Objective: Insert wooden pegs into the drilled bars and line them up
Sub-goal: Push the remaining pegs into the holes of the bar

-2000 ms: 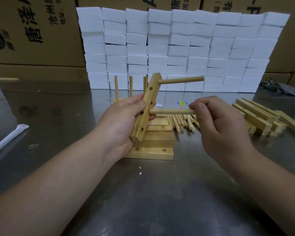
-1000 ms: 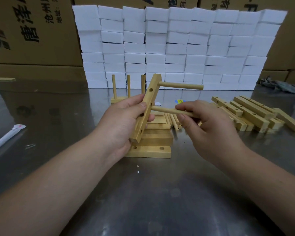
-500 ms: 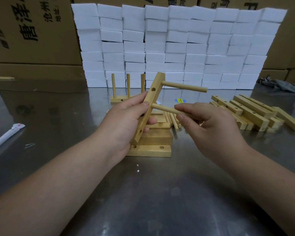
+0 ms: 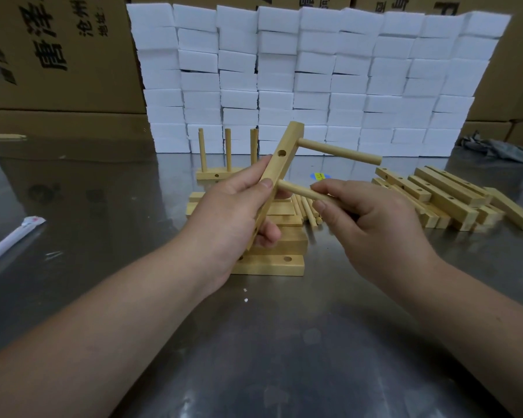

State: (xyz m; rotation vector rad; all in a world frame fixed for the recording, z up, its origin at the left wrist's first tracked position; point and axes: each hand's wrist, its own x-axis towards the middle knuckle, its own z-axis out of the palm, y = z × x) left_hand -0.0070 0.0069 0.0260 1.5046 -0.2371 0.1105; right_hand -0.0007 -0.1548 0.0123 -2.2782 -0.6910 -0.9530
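Left hand (image 4: pixel 233 218) grips a tilted drilled bar (image 4: pixel 280 164) above the steel table (image 4: pixel 254 342). Right hand (image 4: pixel 372 224) pinches a peg (image 4: pixel 296 190) whose tip meets the bar's side, below a seated peg (image 4: pixel 338 152). White foam blocks (image 4: pixel 314 70) and cardboard boxes (image 4: pixel 58 55) wall the back, and spare bars (image 4: pixel 435 194) lie to the right. The bar's lower end hides behind the left palm, and how deep the tip sits is unclear.
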